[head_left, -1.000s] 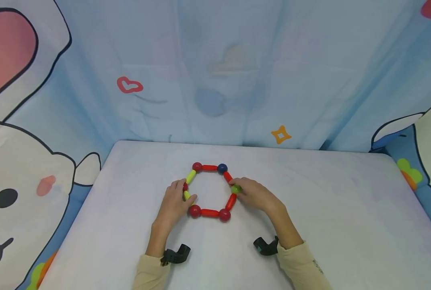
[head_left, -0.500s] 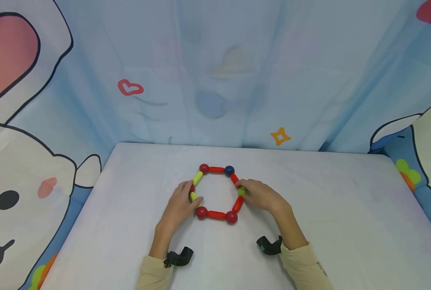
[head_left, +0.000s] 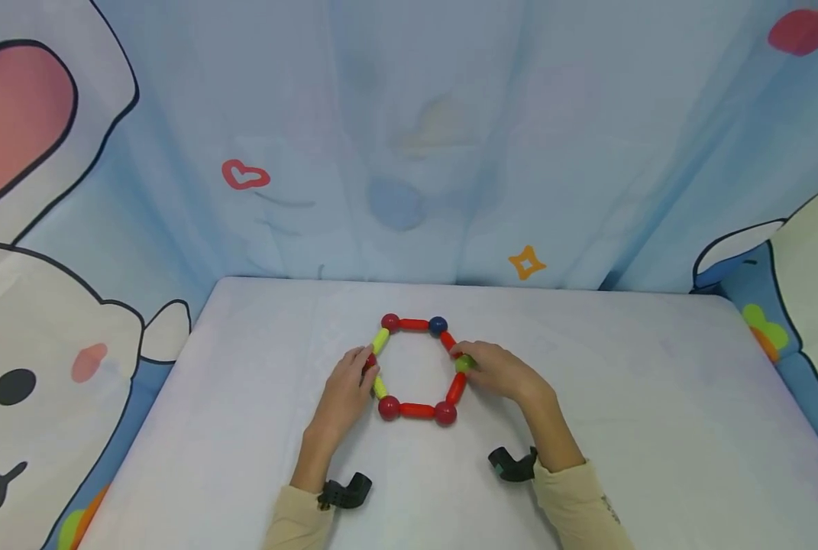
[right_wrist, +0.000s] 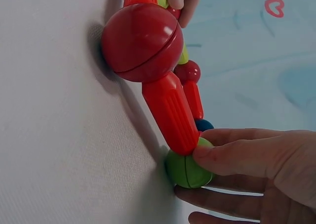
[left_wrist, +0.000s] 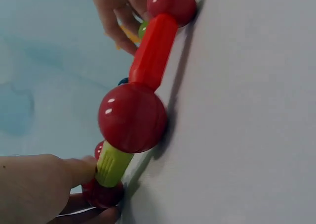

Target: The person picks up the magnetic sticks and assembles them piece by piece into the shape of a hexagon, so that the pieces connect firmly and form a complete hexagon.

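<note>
A ring (head_left: 418, 367) of red and yellow-green rods joined by balls lies flat in the middle of the bench (head_left: 622, 412), six-sided, with a blue ball (head_left: 438, 325) at about 1 o'clock. The left hand (head_left: 343, 393) is at the ring's 9 o'clock corner, its fingers (left_wrist: 79, 170) pinching the red ball (head_left: 370, 359) there beside a yellow-green rod (left_wrist: 111, 164). The right hand (head_left: 505, 374) is at 3 o'clock, fingers (right_wrist: 232, 157) grasping the green ball (right_wrist: 186, 168), which touches a red rod (right_wrist: 170, 112).
</note>
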`<act>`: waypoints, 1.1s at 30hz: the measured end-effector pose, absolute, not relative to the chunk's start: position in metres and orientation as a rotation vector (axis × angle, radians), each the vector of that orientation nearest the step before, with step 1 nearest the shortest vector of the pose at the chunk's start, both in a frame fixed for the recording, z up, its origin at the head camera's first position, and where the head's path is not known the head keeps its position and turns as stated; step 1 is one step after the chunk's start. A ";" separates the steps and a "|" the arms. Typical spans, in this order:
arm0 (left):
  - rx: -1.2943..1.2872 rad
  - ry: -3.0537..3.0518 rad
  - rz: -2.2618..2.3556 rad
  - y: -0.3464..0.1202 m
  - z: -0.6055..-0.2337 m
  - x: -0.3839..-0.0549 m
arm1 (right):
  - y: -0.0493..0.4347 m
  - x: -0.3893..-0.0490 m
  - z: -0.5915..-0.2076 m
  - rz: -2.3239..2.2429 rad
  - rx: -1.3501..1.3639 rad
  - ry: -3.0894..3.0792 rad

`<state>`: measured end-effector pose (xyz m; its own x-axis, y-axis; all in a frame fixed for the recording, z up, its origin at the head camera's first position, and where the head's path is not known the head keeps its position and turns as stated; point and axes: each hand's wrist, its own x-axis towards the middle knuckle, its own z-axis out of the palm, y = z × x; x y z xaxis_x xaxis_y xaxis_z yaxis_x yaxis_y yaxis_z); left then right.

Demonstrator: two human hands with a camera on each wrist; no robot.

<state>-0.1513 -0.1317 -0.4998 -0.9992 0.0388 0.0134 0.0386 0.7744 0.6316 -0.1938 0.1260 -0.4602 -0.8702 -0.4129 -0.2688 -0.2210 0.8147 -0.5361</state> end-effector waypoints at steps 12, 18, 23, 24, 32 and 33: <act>0.007 2.926 1.081 -0.119 -0.498 -0.174 | 0.143 -0.200 -0.469 -0.739 -0.382 2.652; 0.050 2.976 1.032 -0.108 -0.500 -0.184 | 0.139 -0.204 -0.475 -0.770 -0.452 2.706; 0.070 2.992 0.978 -0.106 -0.501 -0.186 | 0.132 -0.204 -0.478 -0.758 -0.454 2.719; 0.063 2.994 0.975 -0.106 -0.502 -0.185 | 0.132 -0.204 -0.478 -0.759 -0.444 2.720; 0.051 2.982 1.039 -0.104 -0.503 -0.184 | 0.131 -0.203 -0.478 -0.781 -0.371 2.750; 0.050 2.982 1.042 -0.105 -0.503 -0.183 | 0.130 -0.204 -0.478 -0.789 -0.360 2.754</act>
<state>-0.1834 -0.1046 -0.5031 -0.9993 0.0241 0.0269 0.0357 0.7821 0.6221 -0.2036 0.1304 -0.4783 -0.9372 -0.3027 -0.1733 -0.1650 0.8225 -0.5443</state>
